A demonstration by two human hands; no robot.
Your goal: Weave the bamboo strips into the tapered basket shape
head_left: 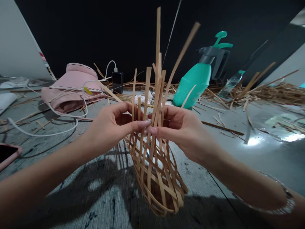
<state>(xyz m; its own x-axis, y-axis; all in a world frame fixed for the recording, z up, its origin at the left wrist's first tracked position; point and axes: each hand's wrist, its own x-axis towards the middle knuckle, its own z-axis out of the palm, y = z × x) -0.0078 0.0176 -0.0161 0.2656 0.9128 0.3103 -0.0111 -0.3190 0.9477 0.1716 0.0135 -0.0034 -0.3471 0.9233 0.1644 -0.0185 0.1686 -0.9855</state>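
A partly woven basket [162, 187] of flat tan strips stands in front of me, its mesh open and its base toward me. Loose strip ends [148, 86] rise from its upper rim, some straight up, one leaning right. My left hand [116, 122] is closed on strips at the rim's left side, thumb across their front. Close beside it, my right hand [181, 127] pinches strips at the rim's middle and right. The two thumb tips nearly meet. Both hands' other fingers are largely hidden behind the strips.
A teal spray bottle [194, 82] stands behind my right hand, with a clear water bottle [231, 83] farther right. Back left are a pink visor hat [73, 87], a white cable [47, 135] and a black power bank [117, 82]. A phone [8, 156] lies far left; loose strips [269, 92] litter the back.
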